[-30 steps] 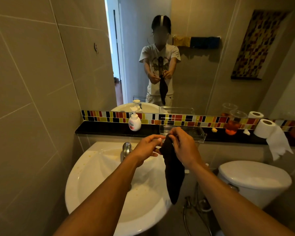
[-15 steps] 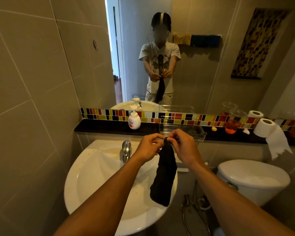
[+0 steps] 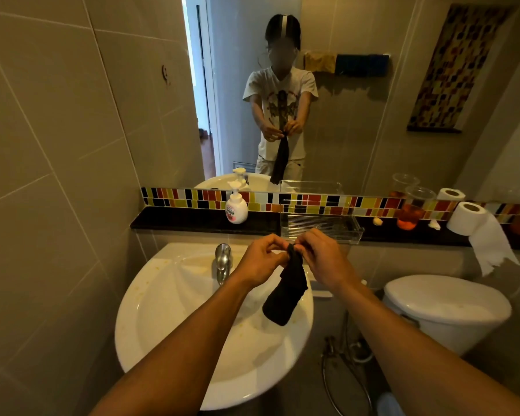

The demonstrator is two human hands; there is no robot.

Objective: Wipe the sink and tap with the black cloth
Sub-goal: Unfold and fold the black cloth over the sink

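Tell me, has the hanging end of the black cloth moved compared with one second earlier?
Yes. The black cloth has swung left: its lower end now hangs over the sink rim, no longer beyond it.

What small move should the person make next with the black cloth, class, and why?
Probably lower the black cloth onto the sink rim. Both the left hand and right hand pinch its top edge, so it hangs above the basin, while yellowish specks dot the white surface.

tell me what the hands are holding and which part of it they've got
Both the left hand and right hand pinch the black cloth at its bunched top end; the rest hangs free over the sink.
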